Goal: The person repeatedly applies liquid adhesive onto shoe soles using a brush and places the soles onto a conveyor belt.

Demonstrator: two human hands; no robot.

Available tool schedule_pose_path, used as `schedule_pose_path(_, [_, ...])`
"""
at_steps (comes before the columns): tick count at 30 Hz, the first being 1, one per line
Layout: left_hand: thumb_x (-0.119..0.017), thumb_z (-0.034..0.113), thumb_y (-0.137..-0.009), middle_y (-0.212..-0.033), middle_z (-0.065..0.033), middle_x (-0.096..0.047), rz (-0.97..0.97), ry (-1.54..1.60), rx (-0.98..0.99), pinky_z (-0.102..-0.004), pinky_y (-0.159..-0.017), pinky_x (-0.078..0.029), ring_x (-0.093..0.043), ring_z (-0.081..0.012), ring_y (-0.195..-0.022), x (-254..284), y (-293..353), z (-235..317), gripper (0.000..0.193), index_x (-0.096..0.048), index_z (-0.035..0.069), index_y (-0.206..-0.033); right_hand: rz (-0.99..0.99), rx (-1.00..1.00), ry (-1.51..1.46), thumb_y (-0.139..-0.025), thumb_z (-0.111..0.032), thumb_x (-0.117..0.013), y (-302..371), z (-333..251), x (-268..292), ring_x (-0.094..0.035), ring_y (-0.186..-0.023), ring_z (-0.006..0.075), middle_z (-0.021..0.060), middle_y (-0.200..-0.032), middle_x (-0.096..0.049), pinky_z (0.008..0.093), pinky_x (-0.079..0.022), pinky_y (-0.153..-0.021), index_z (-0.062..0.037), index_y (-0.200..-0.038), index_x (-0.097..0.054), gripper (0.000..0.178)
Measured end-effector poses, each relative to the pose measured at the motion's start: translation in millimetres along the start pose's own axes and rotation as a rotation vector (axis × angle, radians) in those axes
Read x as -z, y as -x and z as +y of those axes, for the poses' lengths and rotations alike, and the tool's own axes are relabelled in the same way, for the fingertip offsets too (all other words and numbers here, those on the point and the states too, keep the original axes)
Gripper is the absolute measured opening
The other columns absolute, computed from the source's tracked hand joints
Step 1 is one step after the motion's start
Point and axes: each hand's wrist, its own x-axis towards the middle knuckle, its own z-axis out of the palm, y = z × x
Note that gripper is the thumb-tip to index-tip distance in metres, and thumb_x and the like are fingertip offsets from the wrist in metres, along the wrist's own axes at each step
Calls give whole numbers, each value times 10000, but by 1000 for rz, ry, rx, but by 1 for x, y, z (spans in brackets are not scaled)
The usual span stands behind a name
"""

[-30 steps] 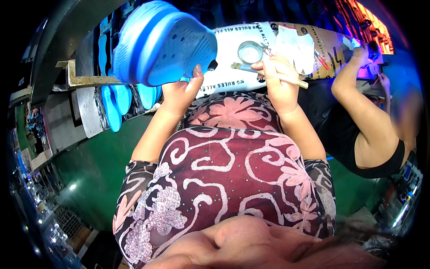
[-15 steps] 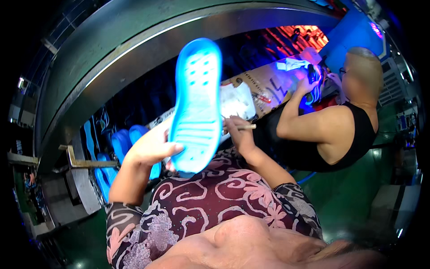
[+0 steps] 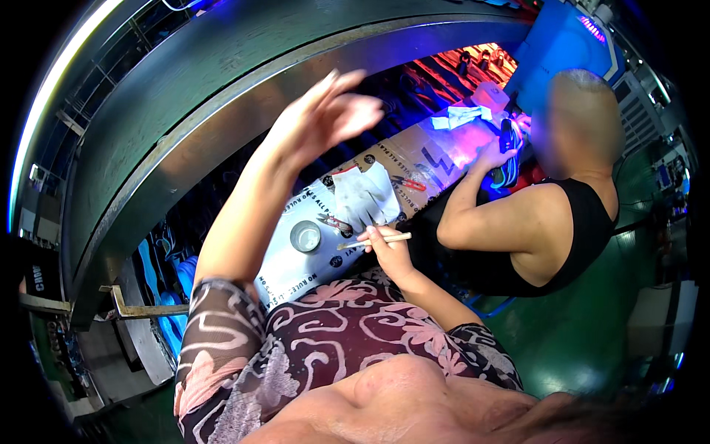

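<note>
My left hand (image 3: 325, 118) is raised in front of the metal beam, fingers apart and slightly blurred, with nothing in it. Lower down, my right hand (image 3: 392, 254) grips a small brush (image 3: 398, 237) by its pale wooden handle. The bristle end points left, toward a round grey metal tin (image 3: 305, 237) on the printed white sheet (image 3: 275, 268). Small snips (image 3: 335, 222) lie between the tin and a whitish work glove (image 3: 361, 197), just above the brush.
A curved metal beam (image 3: 214, 111) spans the far side. Red-handled snips (image 3: 409, 183) lie on brown cardboard (image 3: 414, 152). At right a co-worker (image 3: 532, 222) in a black top handles a dark and blue item (image 3: 507, 152). Blue soles (image 3: 175, 325) are stacked at lower left.
The blue shoe sole has left my left hand and I cannot see where it went. That hand has moved up and away. My right hand, still with the brush, is slightly lower.
</note>
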Motion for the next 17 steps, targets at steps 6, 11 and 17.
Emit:
schedule_pose_path(6, [-534, 120, -848, -1016, -116, -580, 673, -722, 17, -287, -821, -448, -567, -185, -939, 119, 212, -52, 353, -473, 16, -1180, -85, 1, -29, -902, -194, -467, -11, 13, -6, -495, -567, 81, 31, -645, -567, 211, -401, -543, 11, -772, -620, 287])
schedule_pose_path(11, [-563, 62, -744, -1009, -180, -577, 1216, -1700, 113, -354, -771, -446, -572, -290, -891, 171, 391, -91, 354, -528, 0, -1091, -160, -30, -100, -895, -216, -479, -13, 21, -24, -501, -552, 79, 24, -625, -559, 218, -400, -512, -5, -760, -624, 289])
schedule_pose_path(17, [-528, 120, -709, -928, -263, -586, 1202, -1570, 669, -391, -813, -442, -584, -349, -905, 264, 481, -188, 373, -562, 49, -1073, -314, -19, -43, -907, -225, -455, -11, 20, -33, -508, -614, 89, 34, -692, -567, 215, -413, -583, -5, -801, -619, 294])
